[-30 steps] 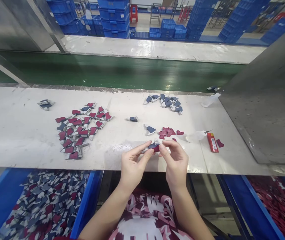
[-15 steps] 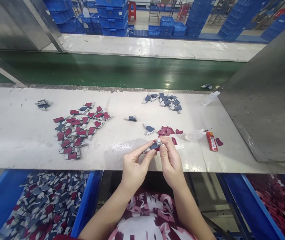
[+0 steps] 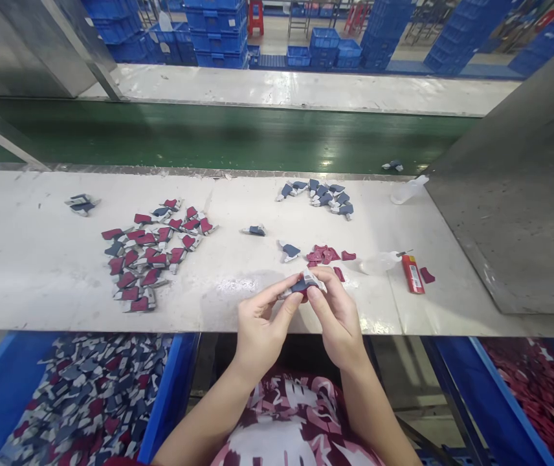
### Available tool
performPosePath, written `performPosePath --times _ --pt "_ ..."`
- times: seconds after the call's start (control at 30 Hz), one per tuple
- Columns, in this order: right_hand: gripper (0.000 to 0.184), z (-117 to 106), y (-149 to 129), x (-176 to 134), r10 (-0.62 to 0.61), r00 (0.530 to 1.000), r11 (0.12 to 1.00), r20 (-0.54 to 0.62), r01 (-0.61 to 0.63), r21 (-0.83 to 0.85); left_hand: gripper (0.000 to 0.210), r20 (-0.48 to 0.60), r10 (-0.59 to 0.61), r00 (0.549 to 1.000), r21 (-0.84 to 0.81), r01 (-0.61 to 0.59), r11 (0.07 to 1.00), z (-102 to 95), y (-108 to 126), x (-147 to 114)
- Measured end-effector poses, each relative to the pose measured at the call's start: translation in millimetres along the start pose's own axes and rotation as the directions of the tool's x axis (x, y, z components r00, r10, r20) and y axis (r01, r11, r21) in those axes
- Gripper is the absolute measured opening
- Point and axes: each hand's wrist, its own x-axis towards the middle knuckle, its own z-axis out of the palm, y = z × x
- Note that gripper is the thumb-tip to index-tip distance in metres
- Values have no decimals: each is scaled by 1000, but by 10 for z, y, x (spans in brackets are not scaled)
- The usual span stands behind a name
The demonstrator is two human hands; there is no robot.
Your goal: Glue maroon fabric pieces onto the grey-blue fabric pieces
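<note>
Both hands work together on one small part [image 3: 299,285], held above the near edge of the pale tabletop [image 3: 54,278]. The left hand [image 3: 262,327] has its grip, thumb and fingers, closed on the left end of the part; the right hand [image 3: 340,317] has its grip clamped on the other end. The part shows blue-grey on top, light grey at its raised end and dark red along its lower side; the fingertips hide some of it.

Taking the held part as the clock's centre, a blue-grey part [image 3: 290,250] lies near it, between 11 and 12 o'clock. A small heap of dark red pieces [image 3: 323,254] sits near 1 o'clock, and a larger cluster of blue-grey parts [image 3: 323,197] lies farther off, between 12 and 1. A lone part [image 3: 256,230] rests between 10 and 11. A broad group of red-faced parts [image 3: 153,257] spreads well apart, just above 9 o'clock.

A translucent bottle [image 3: 378,263] lies between 2 and 3, with a red lighter-shaped item [image 3: 413,276] just beside it at 3 o'clock. Beneath tabletop level, a blue bin [image 3: 166,395] of mixed parts stands at 8 o'clock and another bin [image 3: 476,382], holding dark red pieces, at 4. A green belt [image 3: 209,142] runs across 12 o'clock.
</note>
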Motion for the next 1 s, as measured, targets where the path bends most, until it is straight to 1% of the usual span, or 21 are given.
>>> performPosePath --times 0.07,0.17,0.3,0.4,0.5,0.57,0.63,0.7,0.77,0.83,0.9,0.93,1.0 --pt "22 10 23 14 15 1000 1000 -13 -15 7 26 -2 16 1000 21 -16 1000 -11 -32 10" --pt "20 28 57 31 37 999 999 -32 -37 8 25 -6 60 998 116 -59 992 -30 -93 22" --pt "22 61 95 39 17 999 1000 -50 -17 3 24 -8 136 991 234 -130 963 -35 -152 12" --pt "19 86 114 56 35 994 999 -99 -31 42 23 -3 185 983 294 -176 940 -34 -163 8" --pt "18 95 132 97 116 986 983 -116 -97 159 23 39 208 977 325 -209 922 -65 -170 42" --pt "22 91 146 130 197 977 959 -79 -175 224 25 99 217 971 332 -238 913 -105 -186 75" --pt "26 87 164 154 264 964 936 -34 -247 251 29 145 228 963 332 -264 905 -147 -210 101" --pt "30 85 185 160 277 961 930 -10 -265 256 28 142 246 959 327 -281 902 -177 -230 113" --pt "35 81 204 148 244 970 947 -17 -234 222 25 113 260 959 318 -283 905 -188 -235 115" --pt "43 61 210 127 163 986 981 -37 -158 116 23 104 254 961 298 -274 914 -189 -216 111" --pt "50 15 195 113 19 998 998 -55 -22 -50 23 111 221 969 262 -243 934 -189 -177 101" --pt "52 -17 181 112 -73 996 988 -49 66 -138 23 115 192 975 236 -214 948 -191 -151 94" --pt "48 -85 145 125 -246 969 928 14 240 -286 21 129 120 984 168 -141 976 -197 -97 76"
